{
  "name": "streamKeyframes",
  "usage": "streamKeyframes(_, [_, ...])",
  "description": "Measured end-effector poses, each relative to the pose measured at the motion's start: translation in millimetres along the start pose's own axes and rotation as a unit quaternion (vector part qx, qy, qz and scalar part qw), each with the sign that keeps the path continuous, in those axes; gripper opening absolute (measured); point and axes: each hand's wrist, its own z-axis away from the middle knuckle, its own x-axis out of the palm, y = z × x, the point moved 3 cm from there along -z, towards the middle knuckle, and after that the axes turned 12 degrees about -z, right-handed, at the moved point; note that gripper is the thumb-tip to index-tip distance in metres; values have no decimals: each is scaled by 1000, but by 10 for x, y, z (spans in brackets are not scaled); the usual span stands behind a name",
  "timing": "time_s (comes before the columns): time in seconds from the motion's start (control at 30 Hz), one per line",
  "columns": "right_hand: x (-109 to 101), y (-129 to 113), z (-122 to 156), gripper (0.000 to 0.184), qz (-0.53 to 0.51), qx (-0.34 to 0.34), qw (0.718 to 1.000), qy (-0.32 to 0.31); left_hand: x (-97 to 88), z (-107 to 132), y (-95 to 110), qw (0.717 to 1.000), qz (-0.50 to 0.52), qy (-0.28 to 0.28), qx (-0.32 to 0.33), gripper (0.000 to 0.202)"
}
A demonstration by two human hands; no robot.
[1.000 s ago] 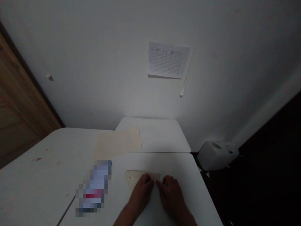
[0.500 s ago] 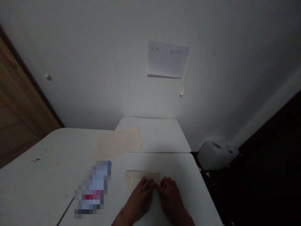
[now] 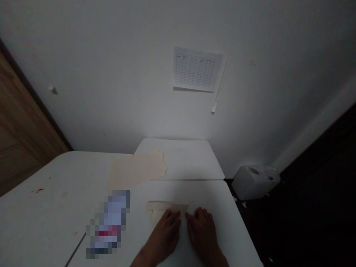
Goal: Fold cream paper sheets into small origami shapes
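A cream folded sheet (image 3: 157, 207), paper by its look, lies flat on the white table with a folded strip along its far edge. My left hand (image 3: 168, 228) rests over its near side, fingers curled and pressed down on it. At the right end of the sheet, my right hand (image 3: 202, 230) is also curled, with the index finger and thumb side at the sheet's edge. A narrow gap separates the fingertips of the two hands. Both palms face down, so part of the sheet under them is hidden.
Larger cream sheets (image 3: 137, 168) lie across the table joint at the back left. A blurred-out bluish object (image 3: 111, 220) sits left of my hands. White tables (image 3: 180, 157) meet the wall, which bears a printed chart (image 3: 194, 70). A whitish plastic jug (image 3: 254, 181) stands on the floor at right.
My right hand has shifted slightly right, and its fingertips have parted from those of my left hand. The folded sheet stays in about the same place.
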Motion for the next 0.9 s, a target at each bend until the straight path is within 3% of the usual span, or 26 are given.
streamKeyframes(0.5, [82,8,-33,28,-10,-2,1000,10,-61,34,18,1000,23,11,7,28])
streamKeyframes(0.73, [114,-52,-68,50,-3,-57,997,-50,-65,11,44,999,33,-14,4,32])
streamKeyframes(0.9, [88,-20,-58,51,17,-33,998,-41,8,23,19,1000,19,9,-7,31])
